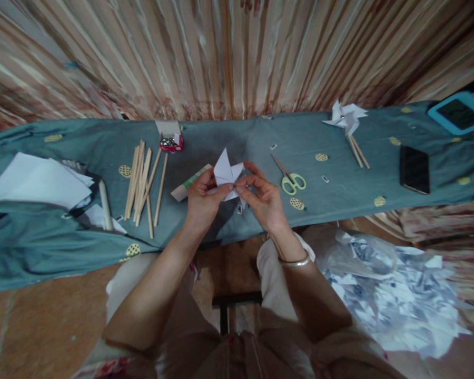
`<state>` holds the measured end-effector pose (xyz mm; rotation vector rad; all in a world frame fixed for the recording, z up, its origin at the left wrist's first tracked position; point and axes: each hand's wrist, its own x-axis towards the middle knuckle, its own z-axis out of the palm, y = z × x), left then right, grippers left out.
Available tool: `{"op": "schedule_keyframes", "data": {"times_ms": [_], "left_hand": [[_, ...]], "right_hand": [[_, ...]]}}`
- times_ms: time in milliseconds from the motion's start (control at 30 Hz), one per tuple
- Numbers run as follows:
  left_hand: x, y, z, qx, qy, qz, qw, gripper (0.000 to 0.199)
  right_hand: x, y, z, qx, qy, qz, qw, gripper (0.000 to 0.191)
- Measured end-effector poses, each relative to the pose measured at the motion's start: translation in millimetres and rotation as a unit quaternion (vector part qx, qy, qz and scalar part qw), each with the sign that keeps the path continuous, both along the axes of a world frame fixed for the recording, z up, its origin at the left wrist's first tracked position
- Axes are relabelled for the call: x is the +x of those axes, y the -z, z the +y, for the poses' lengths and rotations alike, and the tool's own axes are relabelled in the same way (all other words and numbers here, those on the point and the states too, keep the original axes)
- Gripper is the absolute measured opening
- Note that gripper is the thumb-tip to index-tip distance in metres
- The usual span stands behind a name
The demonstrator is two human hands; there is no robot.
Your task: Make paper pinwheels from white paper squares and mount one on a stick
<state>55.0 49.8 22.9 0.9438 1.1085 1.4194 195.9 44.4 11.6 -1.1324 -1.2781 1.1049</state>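
A white folded paper pinwheel (223,171) is held up over the table's front half, between both hands. My left hand (204,199) grips it from the left, thumb pressed near its centre. My right hand (264,197) pinches at the same centre from the right; anything tiny between those fingertips is too small to make out. Behind my left hand lies a flat strip with a green band (193,181). Green-handled scissors (292,181) rest to the right of my right hand. A small open red box of shiny metal pieces (171,141) stands beyond, to the left.
Several wooden sticks (142,184) lie left of my hands, and white paper sheets (43,181) farther left. Finished pinwheels on sticks (345,118), a black phone (414,169) and a blue-framed device (460,113) are at right. A plastic bag of folded papers (395,295) sits below.
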Motion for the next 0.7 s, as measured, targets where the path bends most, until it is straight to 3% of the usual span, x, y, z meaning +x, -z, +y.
{"op": "schedule_keyframes", "data": {"times_ms": [700], "left_hand": [[-0.3,5.7,1.5,0.019,-0.002,0.028,0.999,0.033]], "right_hand": [[-1.7,2.2,0.4,-0.006,0.002,0.049,0.999,0.014]]}}
